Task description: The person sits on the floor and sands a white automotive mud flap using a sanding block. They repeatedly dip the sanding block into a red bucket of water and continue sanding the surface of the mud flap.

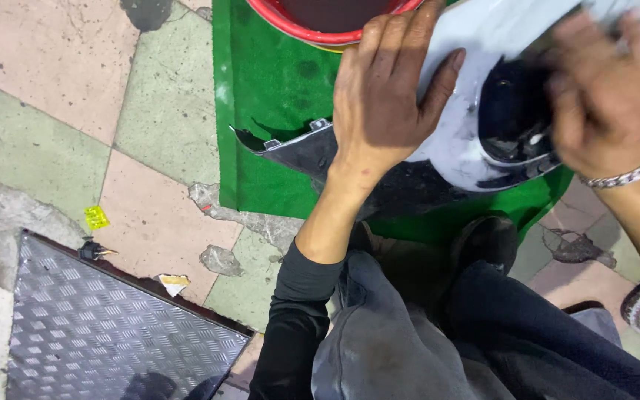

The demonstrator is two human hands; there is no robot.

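Head view looks straight down on a glossy vehicle body panel (pixel 475 141), pale bluish-white on its curved upper face and black along its lower edge, lying on a green mat (pixel 275 89) in front of the person's knees. The left hand (pixel 383 92) lies flat on the panel's upper left part, fingers spread and pressing down, thumb stretched toward the right; it steadies the panel rather than closing around it. The right hand (pixel 609 96) is over the panel's right end and is blurred, its fingers curled against the surface with something pale showing above the knuckles; whether it clamps anything I cannot tell. The two hands are well apart, the panel's dark hollow between them. A silver chain bracelet (pixel 624 178) circles the right wrist, and a black sleeve (pixel 298 311) covers the left forearm. Left of the left hand, the panel's black pointed end (pixel 290 148) juts out over the mat. Just beyond the left fingertips sits a red basin (pixel 298 26), its rim cut by the frame's top edge. Farther left is a floor of pink and green tiles (pixel 53 89), and nearer the person, below the left elbow, a metal tread plate (pixel 98 326).
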